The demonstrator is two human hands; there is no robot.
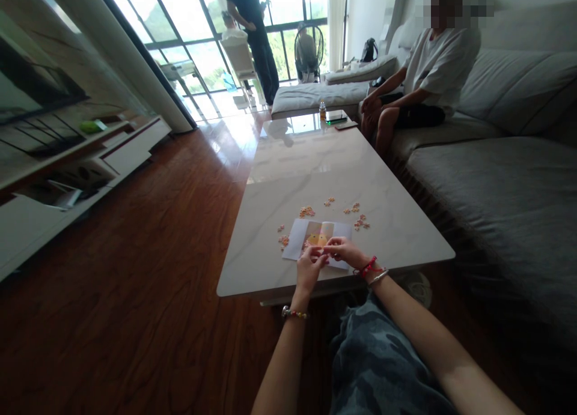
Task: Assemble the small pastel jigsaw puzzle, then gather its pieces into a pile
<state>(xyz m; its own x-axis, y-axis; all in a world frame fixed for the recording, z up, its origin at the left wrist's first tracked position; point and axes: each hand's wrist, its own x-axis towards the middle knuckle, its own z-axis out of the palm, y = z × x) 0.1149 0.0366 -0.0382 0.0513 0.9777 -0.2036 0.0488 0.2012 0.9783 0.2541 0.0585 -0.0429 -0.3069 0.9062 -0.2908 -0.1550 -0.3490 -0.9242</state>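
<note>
A white sheet with an orange picture [301,237] lies near the front edge of the marble coffee table [315,169]. Small orange puzzle pieces [307,211] lie scattered in several clusters behind and beside it. My left hand [309,268] and my right hand [346,251] meet over the sheet's near edge, fingertips pinched together on something tiny that I cannot make out. Bead bracelets circle both wrists.
A person in a white shirt [439,60] sits on the grey sofa [505,181] to the right. Another person [255,30] stands by the windows at the back. A small bottle [322,110] and a phone [345,125] sit at the table's far end. A TV cabinet [67,175] lines the left.
</note>
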